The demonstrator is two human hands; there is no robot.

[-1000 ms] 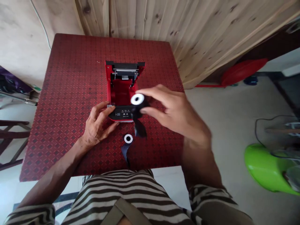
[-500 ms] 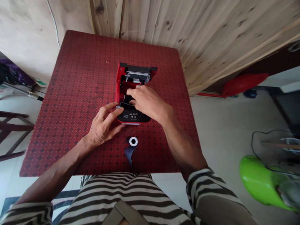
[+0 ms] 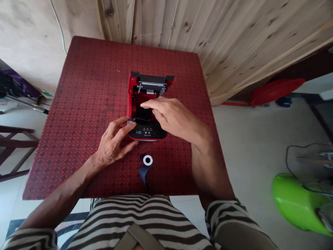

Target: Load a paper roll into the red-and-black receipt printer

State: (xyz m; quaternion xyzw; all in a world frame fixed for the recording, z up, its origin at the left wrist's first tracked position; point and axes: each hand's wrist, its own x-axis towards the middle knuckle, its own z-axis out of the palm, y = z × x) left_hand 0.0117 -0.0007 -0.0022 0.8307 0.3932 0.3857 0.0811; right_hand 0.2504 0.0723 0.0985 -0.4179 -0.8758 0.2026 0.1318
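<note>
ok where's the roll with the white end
In the head view, the roll is on the red table at its near side, between the printer and the striped shirt, to the right of the left hand.

Dark-striped pale shirt point(image 3: 156, 217), matching sleeves point(image 3: 225, 212)

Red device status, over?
Left grip on red device, front-left corner. Right grip above open bay, partly blocking view; black roll inside. Second roll in front, clear.
</note>
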